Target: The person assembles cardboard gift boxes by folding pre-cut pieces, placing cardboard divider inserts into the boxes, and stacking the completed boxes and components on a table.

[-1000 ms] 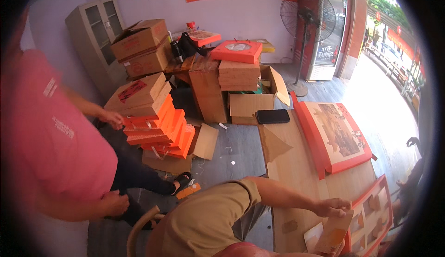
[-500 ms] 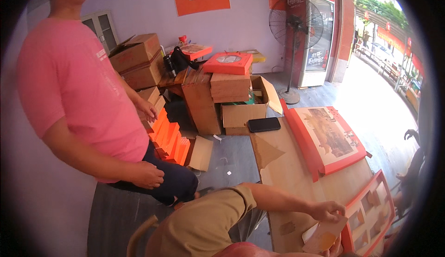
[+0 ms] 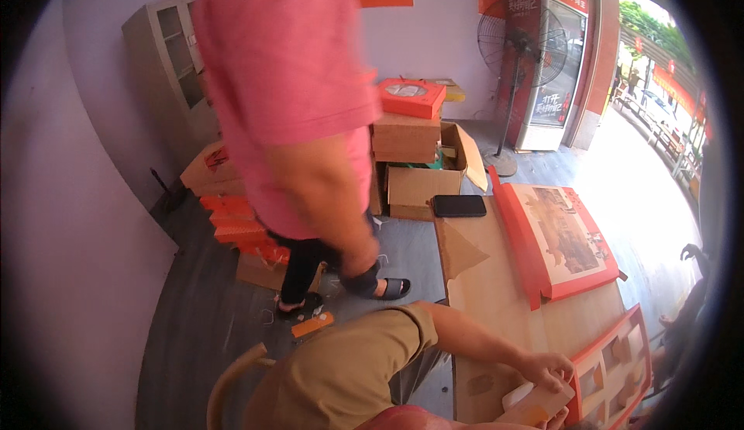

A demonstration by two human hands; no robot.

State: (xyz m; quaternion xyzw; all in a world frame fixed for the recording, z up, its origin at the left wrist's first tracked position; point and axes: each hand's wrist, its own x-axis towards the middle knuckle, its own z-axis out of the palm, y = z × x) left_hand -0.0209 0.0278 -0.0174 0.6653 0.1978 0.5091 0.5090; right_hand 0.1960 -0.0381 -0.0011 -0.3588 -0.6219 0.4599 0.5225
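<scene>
My left hand [image 3: 545, 369] reaches out over the table from a tan sleeve [image 3: 341, 360]. Its fingers are closed on the upper edge of a small pale-brown card piece with an orange print [image 3: 540, 407]. Only some fingers of my right hand [image 3: 559, 417] show at the lower right; they grip the same card piece. A white piece [image 3: 515, 396] shows beside it, its kind unclear. Right of my hands lies an open red-rimmed gift box [image 3: 606, 332] with a divided insert. Farther back on the table is a red box lid [image 3: 558, 236] with a printed picture.
A black phone [image 3: 459, 206] lies at the far left corner of the wooden table [image 3: 504, 314]. A person in a pink shirt [image 3: 294, 81] stands at left, near stacked orange boxes [image 3: 240, 221]. Cartons [image 3: 418, 186], a standing fan [image 3: 519, 50] and a drinks fridge [image 3: 550, 81] are behind.
The person in pink has moved rightward and now hides part of the cartons. The view has shifted slightly left. My hands keep hold of the card piece, which is tilted a little differently.
</scene>
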